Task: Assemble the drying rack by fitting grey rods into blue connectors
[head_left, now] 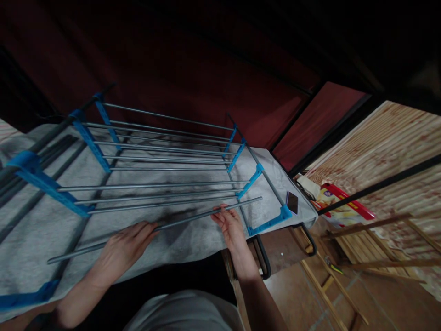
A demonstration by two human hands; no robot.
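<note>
A thin grey metal rod [189, 219] lies across both my hands, tilted up toward the right, in front of a partly assembled rack. My left hand [127, 243] is closed round the rod left of its middle. With the fingertips of my right hand [229, 225] I pinch it nearer its right end. The rack has several blue plastic brackets [55, 188] on dark upright tubes, with thin rods [165, 185] spanning between the sides. At the front, the right blue bracket [270, 225] and the left blue bracket [29, 296] have no rod between them.
The rack rests on a table with a grey cloth [203, 236]. A phone [292, 202] lies near the table's right edge. Black metal handles [310, 241] stick out below that edge. Wooden frames [330, 280] and a red and yellow package [341, 202] are at right.
</note>
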